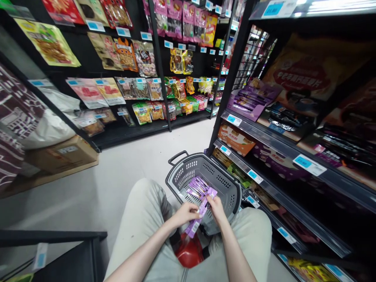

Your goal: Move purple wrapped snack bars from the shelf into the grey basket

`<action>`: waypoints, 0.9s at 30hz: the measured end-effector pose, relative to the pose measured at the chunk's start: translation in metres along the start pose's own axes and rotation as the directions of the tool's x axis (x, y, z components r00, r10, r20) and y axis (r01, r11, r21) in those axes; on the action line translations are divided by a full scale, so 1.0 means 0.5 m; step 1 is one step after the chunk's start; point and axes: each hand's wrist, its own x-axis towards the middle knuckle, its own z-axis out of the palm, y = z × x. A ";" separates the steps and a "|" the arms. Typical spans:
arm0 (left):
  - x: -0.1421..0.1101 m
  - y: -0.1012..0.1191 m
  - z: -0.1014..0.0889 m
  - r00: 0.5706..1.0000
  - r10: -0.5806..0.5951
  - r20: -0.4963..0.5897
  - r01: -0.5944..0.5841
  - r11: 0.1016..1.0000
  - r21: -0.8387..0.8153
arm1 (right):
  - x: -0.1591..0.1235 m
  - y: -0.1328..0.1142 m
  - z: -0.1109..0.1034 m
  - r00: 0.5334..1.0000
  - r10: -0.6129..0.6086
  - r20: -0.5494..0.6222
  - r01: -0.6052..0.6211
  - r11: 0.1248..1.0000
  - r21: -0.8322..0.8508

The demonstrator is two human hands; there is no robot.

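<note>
Bare forearms (pixel 151 246) are extending over bent legs (pixel 132 211); above a basket's (pixel 216 176) near edge, left hand (pixel 186 214) and right hand (pixel 216 206) are both pinching a purple packet (pixel 203 206) (one or several, I cannot tell), its long axis slanting from near left to far right.

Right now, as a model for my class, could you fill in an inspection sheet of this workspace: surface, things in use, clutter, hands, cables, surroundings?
Surface: pale floor, a few small dark specks.
Things in use: long purple packaging, one packet or several unclear; more purple packets inside a grey basket in front of the knees.
Clutter: cardboard box at left; red object between the legs, partly hidden.
Hands: left hand and right hand both grip the purple packaging.
Cables: nothing seen that is clearly a cable.
Surroundings: stocked shelves with price tags at right; dark rack of hanging bags ahead.
</note>
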 end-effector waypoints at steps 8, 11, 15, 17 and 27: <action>-0.005 -0.004 -0.009 0.998 -0.013 0.068 0.007 0.995 0.098 | 0.002 -0.015 -0.005 0.980 -0.102 -0.173 0.098 0.995 -0.034; -0.005 -0.005 -0.008 0.996 -0.018 0.085 0.008 0.994 0.110 | 0.000 -0.019 -0.007 0.981 -0.052 -0.187 0.052 0.999 -0.003; -0.004 -0.009 -0.008 0.995 -0.020 0.095 0.009 0.993 0.116 | -0.001 -0.021 -0.009 0.971 -0.024 -0.236 0.015 0.999 -0.039; -0.003 -0.010 -0.008 0.996 -0.024 0.091 0.014 0.994 0.109 | -0.001 -0.022 -0.011 0.964 -0.063 -0.258 0.040 0.995 -0.093; -0.005 -0.001 -0.003 0.999 -0.036 -0.018 0.034 0.996 -0.079 | 0.000 0.007 0.025 0.989 -0.127 -0.082 0.116 0.984 -0.133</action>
